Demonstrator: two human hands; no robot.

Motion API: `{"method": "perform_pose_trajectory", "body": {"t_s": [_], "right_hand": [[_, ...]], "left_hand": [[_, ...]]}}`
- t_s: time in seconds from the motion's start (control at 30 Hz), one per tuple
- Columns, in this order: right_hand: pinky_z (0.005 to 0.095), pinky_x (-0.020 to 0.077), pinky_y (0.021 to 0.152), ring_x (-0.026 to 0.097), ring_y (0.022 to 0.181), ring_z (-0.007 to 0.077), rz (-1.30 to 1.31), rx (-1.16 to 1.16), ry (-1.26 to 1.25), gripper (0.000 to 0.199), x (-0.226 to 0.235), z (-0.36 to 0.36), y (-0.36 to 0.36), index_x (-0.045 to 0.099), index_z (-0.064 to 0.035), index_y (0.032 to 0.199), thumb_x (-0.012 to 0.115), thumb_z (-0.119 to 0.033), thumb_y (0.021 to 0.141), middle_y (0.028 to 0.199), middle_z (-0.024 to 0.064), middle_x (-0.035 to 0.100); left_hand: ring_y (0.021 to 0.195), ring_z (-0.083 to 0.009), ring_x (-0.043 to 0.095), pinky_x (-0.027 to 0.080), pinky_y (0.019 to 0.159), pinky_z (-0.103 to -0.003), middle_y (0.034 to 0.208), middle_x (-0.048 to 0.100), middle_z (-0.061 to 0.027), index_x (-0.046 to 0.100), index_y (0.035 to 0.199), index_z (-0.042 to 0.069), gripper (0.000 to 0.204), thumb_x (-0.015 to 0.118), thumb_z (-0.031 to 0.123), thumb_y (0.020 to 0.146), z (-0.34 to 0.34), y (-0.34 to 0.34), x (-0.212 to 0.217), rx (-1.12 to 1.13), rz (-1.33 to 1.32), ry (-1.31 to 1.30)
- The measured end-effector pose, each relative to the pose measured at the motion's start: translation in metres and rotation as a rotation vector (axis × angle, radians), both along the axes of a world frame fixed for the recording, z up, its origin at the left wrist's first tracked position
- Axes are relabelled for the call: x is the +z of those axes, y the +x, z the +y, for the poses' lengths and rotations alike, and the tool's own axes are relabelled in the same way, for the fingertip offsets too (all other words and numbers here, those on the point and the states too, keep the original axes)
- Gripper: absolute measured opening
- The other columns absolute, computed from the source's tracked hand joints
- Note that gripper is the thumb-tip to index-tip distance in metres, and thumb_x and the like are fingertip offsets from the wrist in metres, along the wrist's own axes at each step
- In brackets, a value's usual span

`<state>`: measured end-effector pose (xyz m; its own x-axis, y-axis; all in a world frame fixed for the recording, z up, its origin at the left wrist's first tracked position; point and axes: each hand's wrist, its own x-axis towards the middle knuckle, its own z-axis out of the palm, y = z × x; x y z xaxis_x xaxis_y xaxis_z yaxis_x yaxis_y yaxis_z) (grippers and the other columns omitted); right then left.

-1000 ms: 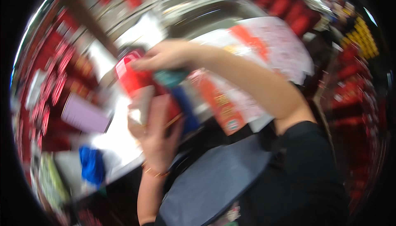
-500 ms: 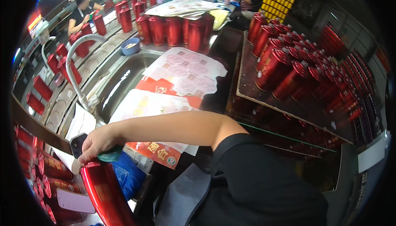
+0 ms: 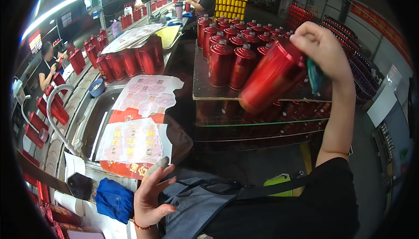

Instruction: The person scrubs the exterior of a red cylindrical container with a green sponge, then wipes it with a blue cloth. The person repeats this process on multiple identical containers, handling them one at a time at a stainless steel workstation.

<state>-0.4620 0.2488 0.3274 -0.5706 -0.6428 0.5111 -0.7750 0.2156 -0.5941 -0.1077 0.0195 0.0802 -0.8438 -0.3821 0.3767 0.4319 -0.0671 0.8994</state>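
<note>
My right hand (image 3: 321, 49) is closed on the top end of a shiny red bottle (image 3: 273, 76), which hangs tilted in front of the shelf, its lower end toward the left. A green cloth (image 3: 314, 76) dangles below the same hand. My left hand (image 3: 152, 197), fingers spread and holding nothing, is low in front of the grey apron (image 3: 192, 206). To its left lies a bunched blue cloth (image 3: 115, 199). Printed label sheets (image 3: 131, 141) lie just beyond the left hand, beside the sink (image 3: 94, 123).
Rows of red bottles (image 3: 220, 62) stand on a dark shelf rack (image 3: 209, 93). More bottles (image 3: 115, 66) line the bench under paper sheets. A curved tap (image 3: 54, 121) and blue bowl (image 3: 96, 88) are by the sink. Two other people (image 3: 203, 3) work farther off.
My right hand has carried the red bottle from the lower left across to the rack at right. My left hand has come into view, and the view has turned rightward.
</note>
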Motion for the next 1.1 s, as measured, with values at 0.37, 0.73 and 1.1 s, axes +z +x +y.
{"method": "perform_pose_trajectory", "body": {"t_s": [0.37,0.73,1.1], "right_hand": [[0.0513,0.0558,0.090,0.069,0.106,0.0410,0.255,-0.931,0.597,0.042,-0.070,0.044,-0.235,0.072,-0.0039,0.108,0.070,-0.039,0.085,0.112,0.0232,0.072],[0.0503,0.0549,0.085,0.070,0.102,0.0405,0.647,-0.831,0.244,0.060,-0.010,-0.056,-0.188,0.069,-0.0083,0.123,0.070,-0.057,0.089,0.107,0.0205,0.074],[0.0318,0.0471,0.060,0.061,0.062,0.0173,0.796,0.904,-0.320,0.023,-0.016,-0.434,0.209,0.076,-0.0033,0.103,0.073,-0.025,0.094,0.081,0.0111,0.069]], "left_hand": [[0.142,-0.0388,0.048,0.049,0.109,-0.050,0.151,0.047,-0.0229,0.051,0.145,-0.006,0.083,0.091,0.026,0.079,0.004,0.023,-0.024,0.100,0.011,-0.011],[0.127,-0.0253,0.060,0.050,0.105,-0.038,0.136,0.061,-0.0181,0.059,0.138,-0.005,0.055,0.080,0.013,0.090,0.000,0.060,-0.022,0.322,-0.092,-0.058],[0.080,-0.0256,0.070,0.055,0.070,-0.031,0.095,0.074,-0.0156,0.072,0.114,0.003,0.028,0.063,-0.010,0.091,0.057,0.125,-0.067,1.721,-0.305,-0.335]]}}
